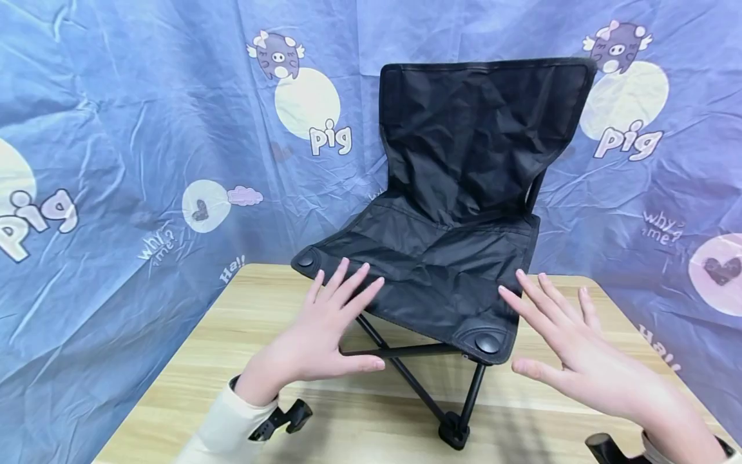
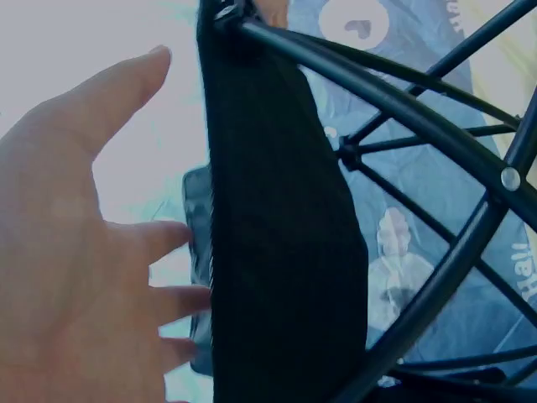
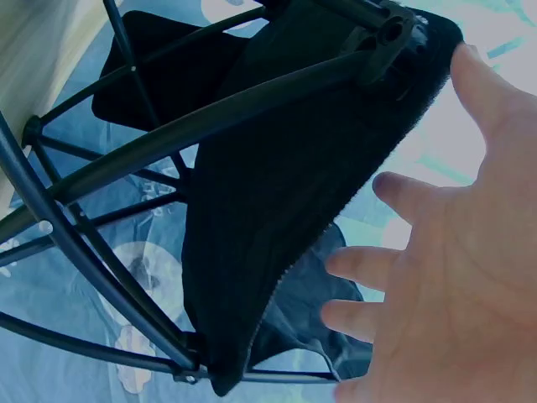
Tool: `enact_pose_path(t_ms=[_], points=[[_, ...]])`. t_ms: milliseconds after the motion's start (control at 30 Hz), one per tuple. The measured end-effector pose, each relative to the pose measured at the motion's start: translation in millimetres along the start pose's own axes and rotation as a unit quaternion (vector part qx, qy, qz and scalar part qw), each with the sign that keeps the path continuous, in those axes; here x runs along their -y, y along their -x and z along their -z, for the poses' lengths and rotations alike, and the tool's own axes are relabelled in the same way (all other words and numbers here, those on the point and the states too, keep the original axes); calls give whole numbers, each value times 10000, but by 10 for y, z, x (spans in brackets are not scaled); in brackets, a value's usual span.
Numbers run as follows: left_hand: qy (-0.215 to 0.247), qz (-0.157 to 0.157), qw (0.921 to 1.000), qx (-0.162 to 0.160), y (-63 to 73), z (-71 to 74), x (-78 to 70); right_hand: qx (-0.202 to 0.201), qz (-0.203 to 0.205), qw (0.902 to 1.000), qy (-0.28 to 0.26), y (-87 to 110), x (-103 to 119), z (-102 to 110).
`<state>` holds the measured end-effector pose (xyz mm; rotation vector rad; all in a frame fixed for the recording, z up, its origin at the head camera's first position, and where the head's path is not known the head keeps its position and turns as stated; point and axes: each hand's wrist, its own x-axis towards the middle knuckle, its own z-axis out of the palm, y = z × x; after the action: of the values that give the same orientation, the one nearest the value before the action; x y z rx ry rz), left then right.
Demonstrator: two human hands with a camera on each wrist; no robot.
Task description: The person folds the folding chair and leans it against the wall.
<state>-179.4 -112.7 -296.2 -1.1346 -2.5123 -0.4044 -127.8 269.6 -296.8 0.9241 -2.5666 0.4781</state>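
Observation:
A black folding camp chair (image 1: 429, 258) stands unfolded on a wooden table, its fabric backrest (image 1: 481, 135) upright and its seat tilted toward me. In the head view my left hand (image 1: 319, 335) is spread with straight fingers over the seat's front left part; whether it touches the fabric I cannot tell. My right hand (image 1: 580, 354) is likewise spread, just right of the front corner, holding nothing. From below, the left wrist view shows crossed black tubes (image 2: 403, 109) and the seat's underside (image 2: 285, 227). Beside the seat edge (image 3: 336, 168) in the right wrist view are the right fingers.
The pale wooden table (image 1: 232, 361) extends around the chair's legs. Blue cloth (image 1: 145, 129) printed with pigs and words hangs behind and on both sides. A crossed leg pair meets a black foot (image 1: 454, 430) near the table's front. Black wrist mounts (image 1: 281, 420) stick out below the sleeves.

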Motion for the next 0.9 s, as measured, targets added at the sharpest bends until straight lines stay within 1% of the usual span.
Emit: enact_pose_path(t_ms=[67, 133, 233, 300, 433, 500, 567, 633, 667, 733, 800, 867, 900], points=[[316, -28, 9989, -347, 54, 28, 57, -21, -61, 10000, 18, 47, 4, 13], [569, -27, 9953, -782, 113, 59, 131, -50, -212, 9997, 84, 96, 6, 30], [871, 121, 9867, -1370, 205, 101, 268, -106, -428, 9989, 162, 155, 6, 47], [1075, 285, 9802, -1638, 265, 125, 370, -187, -550, 9982, 127, 176, 4, 46], [1584, 614, 9641, -2041, 360, 162, 560, -440, -670, 9965, -223, 192, -3, 17], [1833, 821, 9546, -2200, 387, 165, 645, -542, -788, 9942, -490, 193, 8, 0], [2053, 1077, 9456, -2281, 399, 145, 730, -660, -856, 9911, -777, 190, 26, -21], [2426, 1313, 9357, -2198, 403, 109, 812, -827, -761, 9880, -1056, 180, 28, -56], [2712, 1392, 9289, -2104, 404, 87, 851, -889, -661, 9865, -1204, 167, 40, -69], [3332, 1494, 9111, -1913, 406, 26, 928, -1075, -340, 9818, -1526, 147, 34, -114], [4025, 1428, 8867, -1770, 409, -45, 1004, -1208, -48, 9755, -1840, 125, 23, -161], [4633, 1248, 8607, -1705, 405, -121, 1078, -1194, 59, 9693, -2149, 108, 21, -193], [4875, 1135, 8488, -1701, 400, -156, 1110, -1215, 90, 9649, -2326, 100, 21, -209]])
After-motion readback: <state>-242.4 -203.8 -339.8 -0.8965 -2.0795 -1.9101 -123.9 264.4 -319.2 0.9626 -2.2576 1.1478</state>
